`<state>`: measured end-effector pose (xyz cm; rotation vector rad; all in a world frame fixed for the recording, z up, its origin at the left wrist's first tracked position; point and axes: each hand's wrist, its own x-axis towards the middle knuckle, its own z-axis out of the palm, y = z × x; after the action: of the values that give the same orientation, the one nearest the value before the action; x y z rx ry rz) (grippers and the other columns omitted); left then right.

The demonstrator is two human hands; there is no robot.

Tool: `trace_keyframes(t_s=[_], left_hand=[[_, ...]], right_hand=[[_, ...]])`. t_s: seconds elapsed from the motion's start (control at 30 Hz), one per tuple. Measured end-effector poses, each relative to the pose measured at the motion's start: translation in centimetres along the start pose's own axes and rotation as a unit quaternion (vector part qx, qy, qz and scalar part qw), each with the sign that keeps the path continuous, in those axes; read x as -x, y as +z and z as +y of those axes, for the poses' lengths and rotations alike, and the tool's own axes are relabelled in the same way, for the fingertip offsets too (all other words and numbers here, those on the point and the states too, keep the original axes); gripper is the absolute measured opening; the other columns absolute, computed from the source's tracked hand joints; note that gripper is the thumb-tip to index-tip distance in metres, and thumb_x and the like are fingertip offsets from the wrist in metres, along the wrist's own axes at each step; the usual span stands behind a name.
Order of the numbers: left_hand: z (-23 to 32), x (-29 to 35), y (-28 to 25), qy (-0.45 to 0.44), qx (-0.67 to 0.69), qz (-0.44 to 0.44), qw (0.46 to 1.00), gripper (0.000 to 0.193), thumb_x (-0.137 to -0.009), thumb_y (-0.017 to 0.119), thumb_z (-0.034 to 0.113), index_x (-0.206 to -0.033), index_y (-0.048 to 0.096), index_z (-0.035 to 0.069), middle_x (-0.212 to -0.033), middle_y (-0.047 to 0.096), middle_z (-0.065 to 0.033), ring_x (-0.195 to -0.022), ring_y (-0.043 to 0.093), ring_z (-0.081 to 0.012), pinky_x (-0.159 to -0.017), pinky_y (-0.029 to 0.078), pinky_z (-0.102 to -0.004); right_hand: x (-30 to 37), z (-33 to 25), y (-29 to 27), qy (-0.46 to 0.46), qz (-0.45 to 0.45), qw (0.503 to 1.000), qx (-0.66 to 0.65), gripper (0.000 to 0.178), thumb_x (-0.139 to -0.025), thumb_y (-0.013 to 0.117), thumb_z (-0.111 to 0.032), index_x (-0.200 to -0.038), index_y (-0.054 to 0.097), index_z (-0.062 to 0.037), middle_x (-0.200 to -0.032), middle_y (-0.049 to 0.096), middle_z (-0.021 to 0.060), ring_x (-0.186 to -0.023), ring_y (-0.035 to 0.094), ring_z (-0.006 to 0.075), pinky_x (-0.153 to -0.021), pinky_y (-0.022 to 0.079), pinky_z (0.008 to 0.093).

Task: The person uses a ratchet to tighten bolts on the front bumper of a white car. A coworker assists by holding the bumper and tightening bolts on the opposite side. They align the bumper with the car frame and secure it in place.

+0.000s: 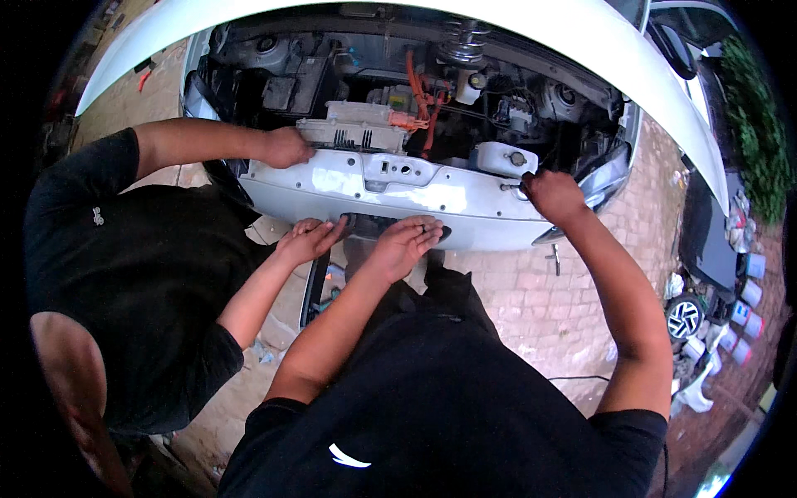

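My left hand (408, 246) rests with its fingers stretched out at the lower middle of a white front bumper (332, 178), beside the dark opening in it. At the bumper's top right corner, the fingers of my right hand (551, 196) are closed around a small metal tool (512, 190), mostly hidden by them. That hand is close to a white fluid reservoir (505, 158). On the left, a co-worker's one hand (287, 148) lies on the bumper's top edge. The co-worker's other hand (312, 241) touches its lower front, near my left hand.
The raised white hood (548, 25) arches over the engine bay, where orange cables (417, 83) and a silver finned unit (353, 133) sit. A T-shaped metal tool (555, 260) is on the brick paving. A wheel (685, 318) and several buckets (751, 292) stand at the right.
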<state>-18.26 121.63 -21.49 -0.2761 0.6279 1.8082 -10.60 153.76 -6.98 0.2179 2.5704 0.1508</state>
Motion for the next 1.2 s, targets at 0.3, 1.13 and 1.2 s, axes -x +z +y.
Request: trace_keyframes(t_s=[0.3, 1.13, 1.2], left_hand=[[-2.7, -2.5, -4.3, -0.114, -0.074, 0.273, 0.952, 0.030, -0.090, 0.075, 0.043, -0.089, 0.058, 0.017, -0.068, 0.046, 0.0062, -0.057, 0.045, -0.0098, -0.053, 0.040, -0.0278], [-2.9, -4.7, -5.9, 0.021, -0.313, 0.261, 0.913, 0.055, -0.093, 0.071, 0.048, -0.103, 0.071, -0.006, -0.094, 0.067, -0.0043, -0.085, 0.056, -0.0130, -0.079, 0.046, -0.0318], [-3.0, -4.9, -6.5, 0.021, -0.326, 0.266, 0.907, 0.056, -0.093, 0.071, 0.048, -0.106, 0.071, -0.007, -0.098, 0.069, -0.0061, -0.088, 0.058, -0.0141, -0.081, 0.046, -0.0320]], right_hand=[[-2.2, 2.3, 2.0, 0.126, -0.064, 0.986, -0.088, 0.042, -0.091, 0.062, -0.043, -0.096, 0.073, -0.0032, -0.103, 0.073, 0.0188, -0.096, 0.071, 0.0349, -0.082, 0.057, 0.0474], [-1.2, 0.3, 1.1, -0.063, -0.044, 0.996, 0.051, 0.029, -0.092, 0.055, -0.026, -0.101, 0.074, -0.0060, -0.102, 0.073, 0.0194, -0.094, 0.073, 0.0334, -0.079, 0.057, 0.0505], [-1.4, -0.2, 0.0, -0.009, -0.111, 0.993, 0.043, 0.027, -0.091, 0.055, -0.024, -0.100, 0.073, -0.0060, -0.097, 0.073, 0.0179, -0.090, 0.073, 0.0333, -0.078, 0.057, 0.0508]])
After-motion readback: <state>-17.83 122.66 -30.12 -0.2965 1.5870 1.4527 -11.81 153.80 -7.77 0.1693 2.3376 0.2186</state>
